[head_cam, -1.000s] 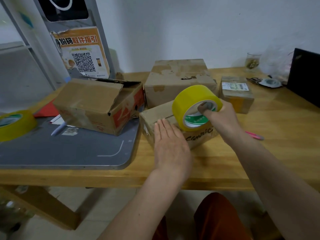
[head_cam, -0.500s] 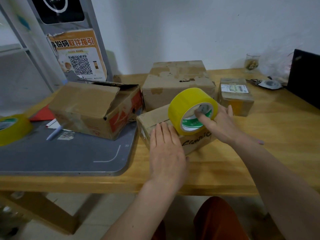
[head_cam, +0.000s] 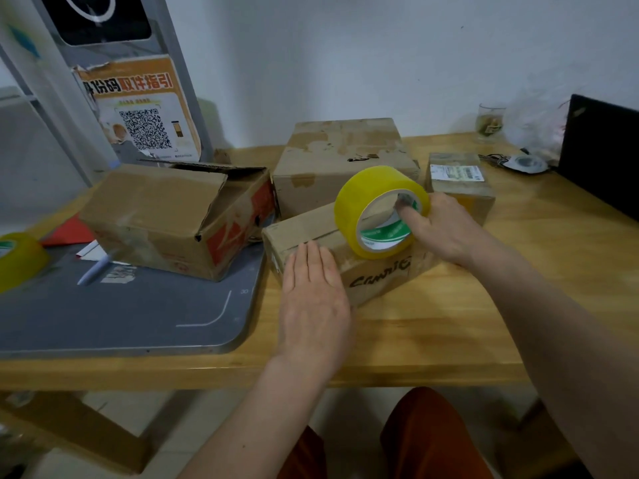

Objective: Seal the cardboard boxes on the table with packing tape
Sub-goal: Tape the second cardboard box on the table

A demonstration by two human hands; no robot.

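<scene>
Setting: wooden table (head_cam: 449, 326) against a white wall, seen from above by a seated person.
Far left: second yellow tape roll (head_cam: 19, 259) lying on the grey mat (head_cam: 121, 312) that covers the table's left part, at the frame's edge.
Mat items: a pen (head_cam: 93, 271) and scraps of paper just beside the open box; a red sheet (head_cam: 71, 231) pokes out behind.
Behind the mat: a grey stand bearing an orange QR-code poster (head_cam: 138, 112).
Open box (head_cam: 179, 216): cardboard with red print, lying partly on the mat, its flaps loose and ajar.
Left hand (head_cam: 313, 302): fingers straight and together, palm flat against the near left corner of the small box, curled round nothing.
Small box (head_cam: 345, 250): closed, angled on the bare wood at the centre, handwritten black lettering on its front face.
Large box (head_cam: 345, 160): closed and worn, standing right behind the small box.
Tape roll (head_cam: 382, 210): yellow packing tape with a green-and-white core label, standing on edge on top of the small box.
Right hand (head_cam: 442, 229): grips the roll, thumb hooked inside the core, the other fingers behind it.
Labelled box (head_cam: 460, 188): a small box with a white shipping label, right of the large box, partly hidden by the right hand.
Far right: a drinking glass (head_cam: 489, 122) near the wall, keys, and a dark laptop lid (head_cam: 601, 153) at the edge.
</scene>
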